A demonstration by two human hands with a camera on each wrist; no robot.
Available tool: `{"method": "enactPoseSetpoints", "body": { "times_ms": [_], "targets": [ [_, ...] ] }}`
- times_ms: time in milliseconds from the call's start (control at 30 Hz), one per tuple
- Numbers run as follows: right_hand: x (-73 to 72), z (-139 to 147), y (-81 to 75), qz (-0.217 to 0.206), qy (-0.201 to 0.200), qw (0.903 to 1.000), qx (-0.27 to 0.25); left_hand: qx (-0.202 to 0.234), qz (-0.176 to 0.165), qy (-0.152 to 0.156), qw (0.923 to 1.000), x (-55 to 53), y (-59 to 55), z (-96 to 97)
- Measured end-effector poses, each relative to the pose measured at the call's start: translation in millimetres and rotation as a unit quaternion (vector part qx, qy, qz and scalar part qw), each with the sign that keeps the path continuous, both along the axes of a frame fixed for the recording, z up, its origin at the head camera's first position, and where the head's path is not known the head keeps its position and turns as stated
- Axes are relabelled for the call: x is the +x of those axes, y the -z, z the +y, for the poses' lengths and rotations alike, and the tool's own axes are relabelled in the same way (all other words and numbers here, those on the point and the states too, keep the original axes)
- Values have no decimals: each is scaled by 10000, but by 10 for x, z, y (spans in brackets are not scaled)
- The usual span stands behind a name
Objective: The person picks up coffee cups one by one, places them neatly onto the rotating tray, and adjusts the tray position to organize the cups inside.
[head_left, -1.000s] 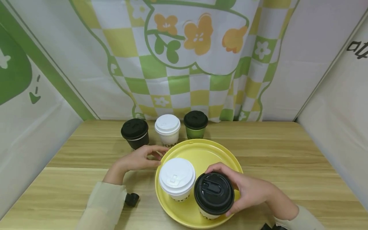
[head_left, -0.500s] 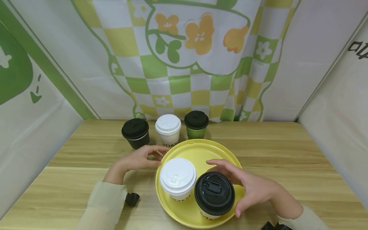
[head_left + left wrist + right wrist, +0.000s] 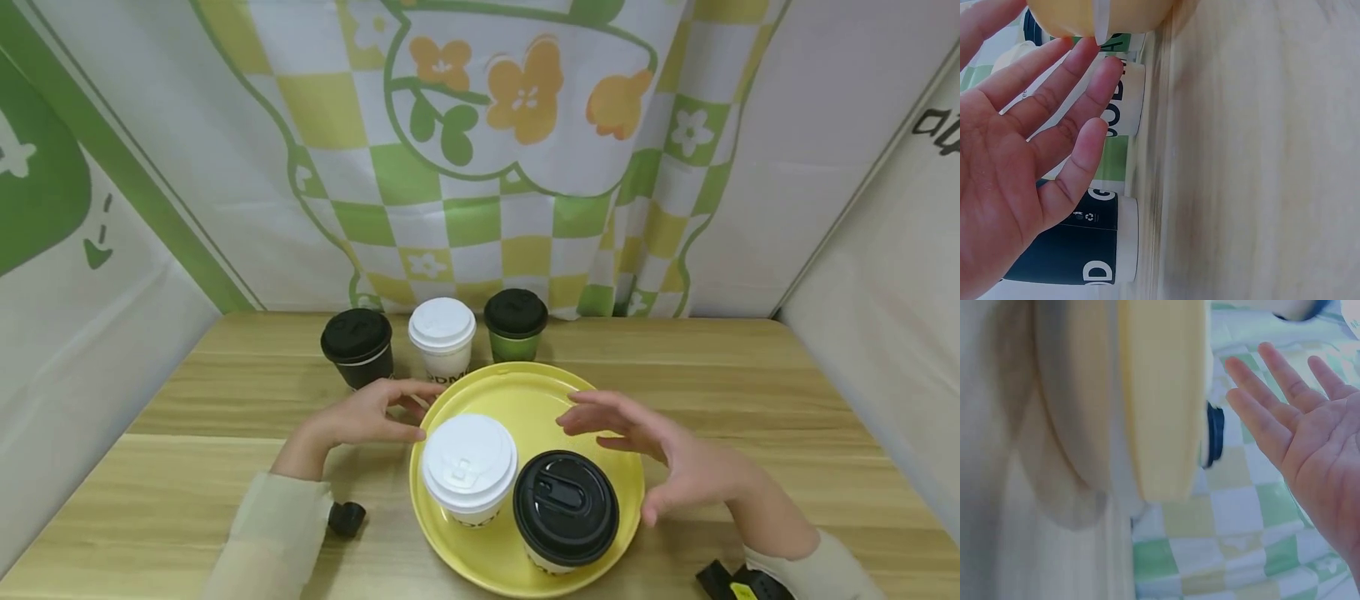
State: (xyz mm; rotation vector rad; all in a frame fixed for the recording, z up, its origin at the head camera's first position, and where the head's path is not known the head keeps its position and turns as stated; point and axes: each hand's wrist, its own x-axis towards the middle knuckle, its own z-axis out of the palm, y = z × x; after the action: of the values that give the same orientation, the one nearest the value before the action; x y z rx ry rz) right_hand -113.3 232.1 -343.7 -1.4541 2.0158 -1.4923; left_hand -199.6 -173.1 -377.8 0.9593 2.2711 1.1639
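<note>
A round yellow tray [image 3: 525, 392] bears two lidded paper cups: a white-lidded cup [image 3: 469, 463] on its left half and a black-lidded cup [image 3: 566, 508] at its front right. At the tray's left rim my left hand [image 3: 367, 414] touches the edge with loosely extended fingertips; in the left wrist view the fingers [image 3: 1094, 87] reach to the tray's side. My right hand [image 3: 675, 454] hovers over the right rim, apart from the black-lidded cup, its fingers spread and holding nothing. The right wrist view has that palm [image 3: 1329, 450] beside the tray's edge.
Behind the tray stand a black cup [image 3: 358, 346], a white cup [image 3: 442, 335] and a green cup with a black lid [image 3: 516, 323]. A patterned curtain [image 3: 472, 225] hangs behind the wooden table [image 3: 720, 375]. Black wrist devices show near both sleeves.
My right hand has let go of the black-lidded cup and moved right and back, its fingers opening. The cup stays on the tray. My left hand keeps its place at the rim.
</note>
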Motion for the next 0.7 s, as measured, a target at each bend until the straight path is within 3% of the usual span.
{"method": "enactPoseSetpoints", "body": {
  "times_ms": [333, 700],
  "targets": [
    [-253, 295, -96, 224, 448, 9967, -643, -28, -111, 96, 9999, -4, 13, 0],
    [-645, 418, -191, -107, 1237, 9921, -173, 87, -130, 24, 9999, 10, 6, -18]
  ]
}}
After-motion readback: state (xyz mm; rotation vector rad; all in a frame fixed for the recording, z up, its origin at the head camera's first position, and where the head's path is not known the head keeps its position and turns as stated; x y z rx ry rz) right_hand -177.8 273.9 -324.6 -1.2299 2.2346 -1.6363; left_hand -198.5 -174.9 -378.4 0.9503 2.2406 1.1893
